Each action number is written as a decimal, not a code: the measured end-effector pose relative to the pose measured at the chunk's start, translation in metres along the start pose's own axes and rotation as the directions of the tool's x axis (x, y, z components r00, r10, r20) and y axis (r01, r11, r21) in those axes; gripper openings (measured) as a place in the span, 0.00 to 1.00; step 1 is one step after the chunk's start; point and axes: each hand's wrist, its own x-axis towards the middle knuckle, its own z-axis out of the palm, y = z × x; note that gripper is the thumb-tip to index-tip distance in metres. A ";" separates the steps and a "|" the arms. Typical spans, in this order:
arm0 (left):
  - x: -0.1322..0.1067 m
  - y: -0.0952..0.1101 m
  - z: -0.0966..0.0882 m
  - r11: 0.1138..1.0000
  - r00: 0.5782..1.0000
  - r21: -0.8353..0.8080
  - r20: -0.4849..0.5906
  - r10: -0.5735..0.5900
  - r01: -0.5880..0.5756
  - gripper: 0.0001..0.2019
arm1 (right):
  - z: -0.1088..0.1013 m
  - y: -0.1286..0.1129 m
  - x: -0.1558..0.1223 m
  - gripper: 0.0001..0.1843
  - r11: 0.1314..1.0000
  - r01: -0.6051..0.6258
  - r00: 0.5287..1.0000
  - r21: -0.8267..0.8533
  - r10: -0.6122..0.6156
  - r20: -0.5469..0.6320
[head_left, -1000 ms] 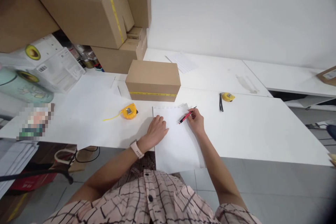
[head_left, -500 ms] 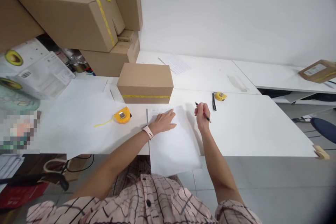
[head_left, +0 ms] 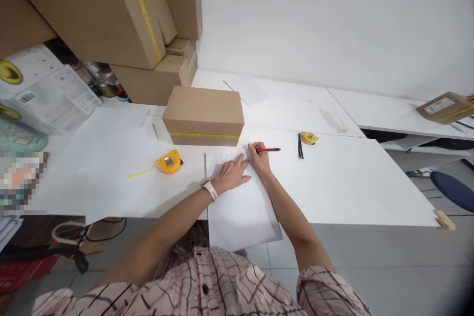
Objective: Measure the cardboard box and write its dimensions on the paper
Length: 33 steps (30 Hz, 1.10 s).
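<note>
A white sheet of paper [head_left: 240, 207] lies on the white table [head_left: 333, 182] and hangs over its near edge. My left hand [head_left: 231, 177] rests flat on the sheet's upper part, fingers stretched out, a watch on the wrist. My right hand [head_left: 259, 157] is closed round a red pen [head_left: 269, 149] at the sheet's top right corner, the pen lying nearly level and pointing right. A small cardboard box [head_left: 203, 114] with a yellow tape line stands just behind the sheet.
A yellow tape measure [head_left: 169, 162] with its blade pulled out lies left of the sheet; a second one [head_left: 308, 138] lies to the right. Large cardboard boxes [head_left: 111, 15] and white product boxes [head_left: 48, 94] pile up at the back left. A blue chair seat [head_left: 454, 190] is at the right.
My right hand swung out to the right with the pen, then came back to the sheet's top corner. My left hand slid up the sheet and flattened. The view shifted a little.
</note>
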 end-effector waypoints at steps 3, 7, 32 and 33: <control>0.001 0.000 0.000 1.000 1.000 0.002 -0.011 -0.009 0.009 0.29 | -0.006 0.001 0.001 0.20 1.000 0.007 0.996 0.007 -0.008 0.088; 0.003 0.002 0.000 1.000 1.000 -0.020 0.000 -0.020 0.020 0.31 | -0.010 -0.001 -0.001 0.18 0.997 -0.014 0.999 -0.072 0.018 0.049; 0.008 0.010 0.001 0.993 0.994 0.042 -0.031 -0.105 0.106 0.25 | -0.007 -0.004 -0.006 0.16 0.978 0.039 0.999 -0.205 -0.035 0.022; 0.008 0.010 0.000 0.993 0.994 0.053 -0.028 -0.108 0.109 0.25 | -0.007 -0.004 -0.005 0.16 0.979 0.042 0.999 -0.200 -0.038 0.023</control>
